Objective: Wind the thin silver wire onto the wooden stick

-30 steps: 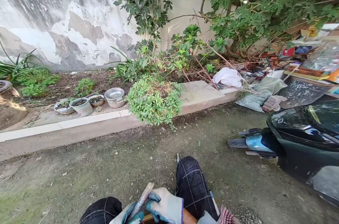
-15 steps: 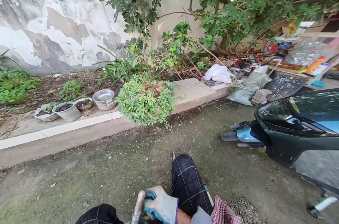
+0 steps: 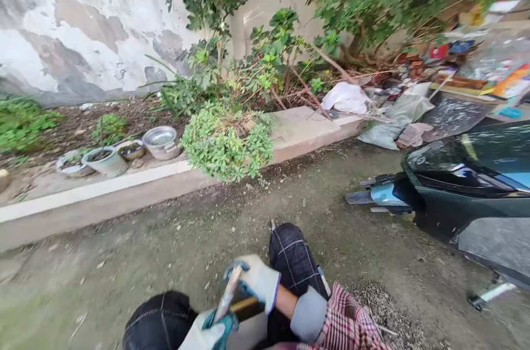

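Observation:
My right hand (image 3: pixel 257 282), in a white work glove with a teal coated palm, is closed at the upper end of a pale, worn stick-like handle (image 3: pixel 227 296) between my knees. Lower on the same handle is my left hand (image 3: pixel 209 332), in a matching glove, its fingers wrapped round it at the bottom edge of view. The handle tilts, its top leaning right and away from me. Whatever it joins below is hidden by the left glove. Beneath the right wrist shows a yellowish-brown, straight-edged piece (image 3: pixel 244 307), too covered to identify.
Ahead runs a low kerb (image 3: pixel 136 180) with a bushy plant (image 3: pixel 227 146), a metal basin (image 3: pixel 160 143) and a grey-white pot (image 3: pixel 105 161). At right stands a dark scooter (image 3: pixel 464 184). Behind it lie sacks (image 3: pixel 387 126) and piled clutter. My knees (image 3: pixel 292 250) flank the hands.
My right hand has moved up and away from me, along with the handle's top. My left glove has come into clear view on the handle. The camera view has tilted down slightly.

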Action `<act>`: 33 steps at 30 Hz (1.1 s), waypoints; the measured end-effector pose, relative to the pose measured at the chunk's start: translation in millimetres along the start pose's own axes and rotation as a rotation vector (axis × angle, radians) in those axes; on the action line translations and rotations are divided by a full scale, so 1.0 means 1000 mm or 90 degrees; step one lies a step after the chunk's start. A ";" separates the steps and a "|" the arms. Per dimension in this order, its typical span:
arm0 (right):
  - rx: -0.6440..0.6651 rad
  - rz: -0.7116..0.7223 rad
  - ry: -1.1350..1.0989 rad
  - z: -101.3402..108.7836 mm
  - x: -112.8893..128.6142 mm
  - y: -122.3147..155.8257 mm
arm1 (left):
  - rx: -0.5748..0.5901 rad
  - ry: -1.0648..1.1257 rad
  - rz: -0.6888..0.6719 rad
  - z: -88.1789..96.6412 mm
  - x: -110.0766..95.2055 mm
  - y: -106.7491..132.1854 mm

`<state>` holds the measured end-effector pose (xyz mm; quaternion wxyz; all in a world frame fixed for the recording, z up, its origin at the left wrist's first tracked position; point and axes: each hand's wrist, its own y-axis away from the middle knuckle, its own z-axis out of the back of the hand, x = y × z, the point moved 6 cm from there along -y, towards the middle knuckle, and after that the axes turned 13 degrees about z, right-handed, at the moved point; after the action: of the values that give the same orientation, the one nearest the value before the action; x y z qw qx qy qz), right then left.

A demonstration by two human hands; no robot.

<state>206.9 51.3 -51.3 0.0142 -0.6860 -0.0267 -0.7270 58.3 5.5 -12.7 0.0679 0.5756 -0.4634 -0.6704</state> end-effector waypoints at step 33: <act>0.281 -0.066 0.426 -0.019 0.014 0.049 | -0.354 -0.392 0.073 0.045 0.023 -0.032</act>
<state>189.6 1.7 -37.5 0.1325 -0.3897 -0.2106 -0.8867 27.2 33.9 -55.8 0.1165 0.2812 -0.2945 -0.9059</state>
